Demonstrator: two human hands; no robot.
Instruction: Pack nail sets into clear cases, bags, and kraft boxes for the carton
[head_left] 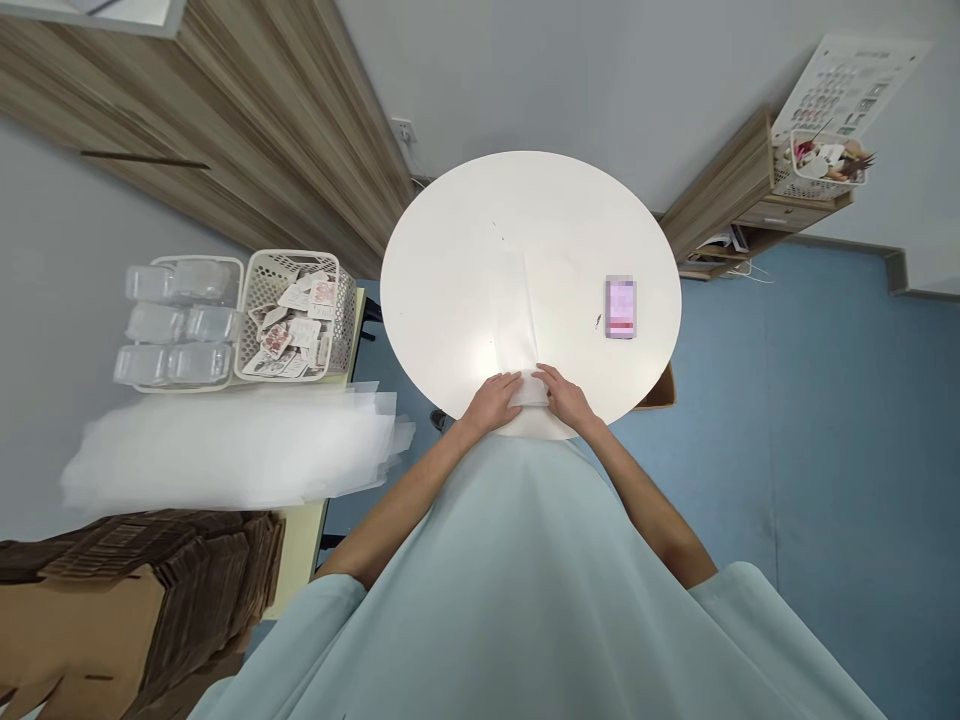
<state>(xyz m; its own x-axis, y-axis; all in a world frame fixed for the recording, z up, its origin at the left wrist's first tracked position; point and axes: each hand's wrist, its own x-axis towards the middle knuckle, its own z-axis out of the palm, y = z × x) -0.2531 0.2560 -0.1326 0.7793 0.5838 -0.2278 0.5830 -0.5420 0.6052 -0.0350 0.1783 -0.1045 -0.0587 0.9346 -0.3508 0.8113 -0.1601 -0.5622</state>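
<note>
You're touching the folded near end of that filmy sheet on the tabletop mid-frame, left hand and right hand at its edges (can't tell if they're pinching or just pressing), so uneven pressure could be skewing the fold.
</note>
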